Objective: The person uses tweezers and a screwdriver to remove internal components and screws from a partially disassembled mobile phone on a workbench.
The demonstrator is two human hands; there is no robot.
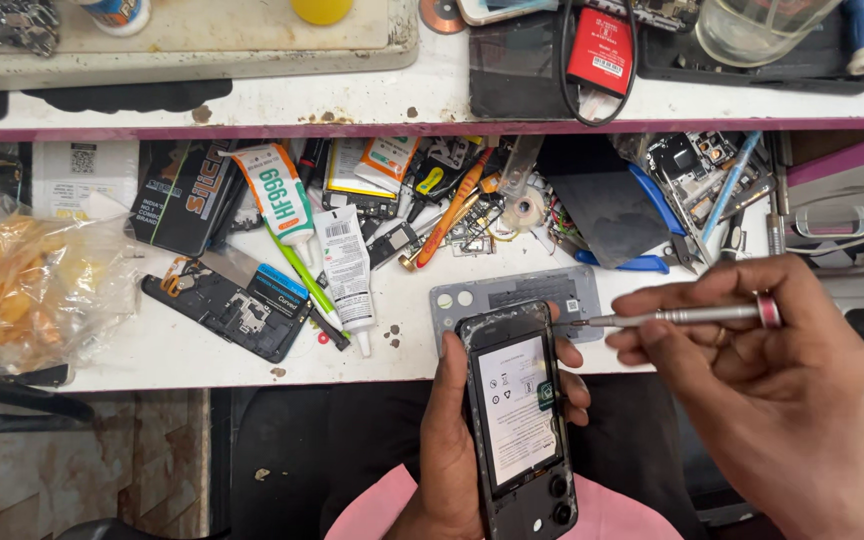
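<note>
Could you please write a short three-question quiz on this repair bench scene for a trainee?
1. True or false: the left hand holds the opened phone with its back facing up.
2. What does the right hand hold?
A. tweezers
B. a slim metal screwdriver
C. a glue tube
3. Fill in: the grey back cover lies on the white bench, just ____ the phone.

Key
1. True; the camera lenses show near its lower end.
2. B; the screwdriver points its tip toward the phone's top edge.
3. beyond (behind); the white glue tube lies to its left.
</note>
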